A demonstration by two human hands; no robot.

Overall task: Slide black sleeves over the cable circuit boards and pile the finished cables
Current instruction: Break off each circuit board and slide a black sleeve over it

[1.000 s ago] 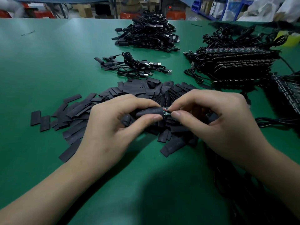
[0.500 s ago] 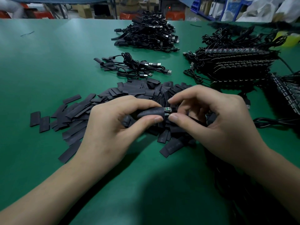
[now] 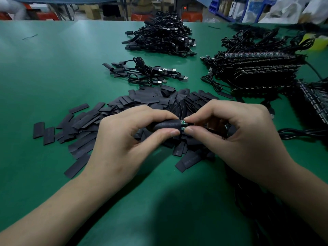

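My left hand (image 3: 124, 139) pinches a black sleeve (image 3: 166, 125) between thumb and fingers, just above a heap of loose flat black sleeves (image 3: 124, 107). My right hand (image 3: 236, 134) pinches the small green circuit board (image 3: 183, 123) at the sleeve's right mouth. Only the board's end shows outside the sleeve. The board's black cable (image 3: 301, 134) trails off to the right behind my right hand. A small pile of sleeved cables (image 3: 142, 72) with USB plugs lies beyond the heap.
A larger pile of cables (image 3: 159, 38) sits farther back on the green table (image 3: 44, 77). Stacked rows of unsleeved boards with cables (image 3: 262, 71) fill the right side. More dark cables (image 3: 266, 210) lie under my right forearm. Boxes and shelves stand beyond the table's far edge.
The circuit board has gone further into the sleeve; less of it shows than a second ago. Both hands have stayed in nearly the same place.
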